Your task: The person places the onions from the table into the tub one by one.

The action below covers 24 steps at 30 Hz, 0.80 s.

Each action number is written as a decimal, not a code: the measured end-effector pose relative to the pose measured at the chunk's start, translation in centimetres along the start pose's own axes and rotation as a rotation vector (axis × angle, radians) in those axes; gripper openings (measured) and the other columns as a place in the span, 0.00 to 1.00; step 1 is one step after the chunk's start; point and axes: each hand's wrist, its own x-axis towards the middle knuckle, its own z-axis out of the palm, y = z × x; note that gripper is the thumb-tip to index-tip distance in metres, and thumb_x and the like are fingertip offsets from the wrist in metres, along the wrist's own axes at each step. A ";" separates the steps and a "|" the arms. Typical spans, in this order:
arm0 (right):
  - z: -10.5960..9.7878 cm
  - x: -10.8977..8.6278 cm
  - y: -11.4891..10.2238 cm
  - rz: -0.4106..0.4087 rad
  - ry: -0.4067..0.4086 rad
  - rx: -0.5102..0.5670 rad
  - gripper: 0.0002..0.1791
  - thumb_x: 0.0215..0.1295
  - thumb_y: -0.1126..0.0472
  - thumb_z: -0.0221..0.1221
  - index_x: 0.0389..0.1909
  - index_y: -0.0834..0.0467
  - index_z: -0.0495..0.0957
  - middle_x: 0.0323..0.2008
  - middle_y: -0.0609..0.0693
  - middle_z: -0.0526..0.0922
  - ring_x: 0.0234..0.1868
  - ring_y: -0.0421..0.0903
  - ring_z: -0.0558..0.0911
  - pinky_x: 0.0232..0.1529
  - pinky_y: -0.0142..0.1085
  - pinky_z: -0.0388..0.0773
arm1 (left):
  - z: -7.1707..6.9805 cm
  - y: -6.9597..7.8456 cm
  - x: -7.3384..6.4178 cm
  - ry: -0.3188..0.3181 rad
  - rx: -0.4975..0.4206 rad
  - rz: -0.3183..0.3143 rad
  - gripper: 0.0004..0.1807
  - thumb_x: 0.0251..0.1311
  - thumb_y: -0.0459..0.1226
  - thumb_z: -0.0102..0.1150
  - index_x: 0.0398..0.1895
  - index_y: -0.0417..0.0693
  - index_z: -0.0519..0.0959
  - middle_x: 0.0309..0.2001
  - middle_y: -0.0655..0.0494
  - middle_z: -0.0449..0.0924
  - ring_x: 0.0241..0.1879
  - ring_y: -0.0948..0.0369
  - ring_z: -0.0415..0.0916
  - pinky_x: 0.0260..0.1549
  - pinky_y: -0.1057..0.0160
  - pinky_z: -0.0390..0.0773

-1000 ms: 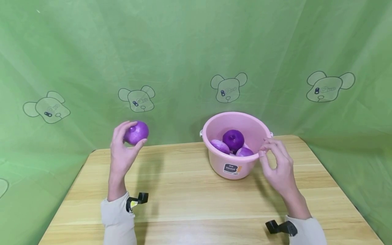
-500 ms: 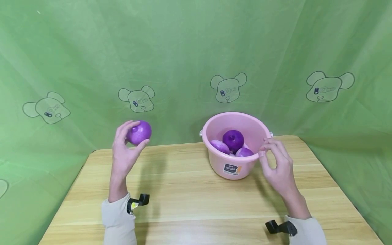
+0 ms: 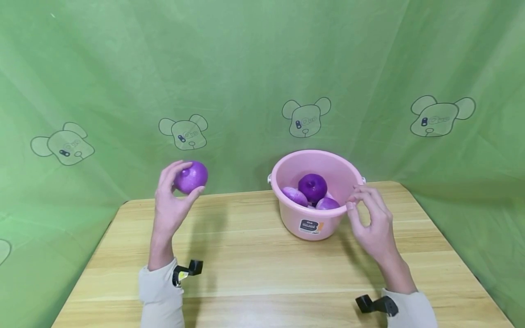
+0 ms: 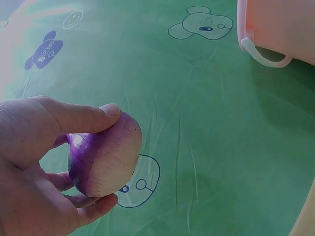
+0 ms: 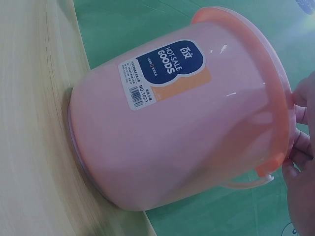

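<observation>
In the head view my left hand (image 3: 170, 200) grips a purple onion (image 3: 191, 177), raised above the far left of the table. Thumb and fingers hold it from opposite sides, and the left wrist view shows a paler side of the onion (image 4: 115, 157). At the right stands a pink bucket (image 3: 301, 225), upright on the table. Inside it lie several onions, a dark purple onion (image 3: 312, 187) on top; any deeper ones are hidden. My right hand (image 3: 375, 223) pinches the bucket's right rim, with the thumb outside in the right wrist view.
The wooden table (image 3: 246, 273) ends at a green curtain (image 3: 242, 82) with bear-head drawings, which also hangs along both sides. A white bucket handle (image 5: 251, 183) hangs down the bucket's side in the right wrist view. Each sleeve carries a black wrist mount (image 3: 196, 267).
My left hand has moved slightly to the right with the onion in its grip. My right hand and the bucket have stayed where they were.
</observation>
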 end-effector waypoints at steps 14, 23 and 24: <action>0.0 0.0 -0.1 -0.002 0.002 -0.002 0.05 0.61 0.71 0.62 0.37 0.67 0.82 0.50 0.60 0.82 0.58 0.51 0.78 0.71 0.38 0.69 | 0.2 0.6 -0.1 -0.011 0.008 -0.004 0.35 0.50 0.26 0.76 0.64 0.43 0.77 0.71 0.41 0.65 0.67 0.44 0.66 0.65 0.40 0.72; 0.0 0.0 -0.1 -0.007 0.001 -0.005 0.05 0.61 0.71 0.62 0.38 0.67 0.82 0.50 0.61 0.82 0.57 0.53 0.78 0.71 0.37 0.69 | 0.3 0.7 -0.1 -0.011 -0.004 0.002 0.34 0.50 0.25 0.76 0.64 0.43 0.77 0.70 0.43 0.66 0.67 0.45 0.67 0.65 0.41 0.73; 0.0 0.1 -0.1 -0.008 0.001 -0.005 0.05 0.61 0.71 0.62 0.38 0.67 0.82 0.50 0.61 0.81 0.57 0.53 0.78 0.71 0.37 0.69 | 0.3 0.7 -0.2 -0.011 -0.003 0.004 0.34 0.50 0.25 0.76 0.64 0.43 0.77 0.70 0.44 0.66 0.67 0.45 0.67 0.64 0.41 0.73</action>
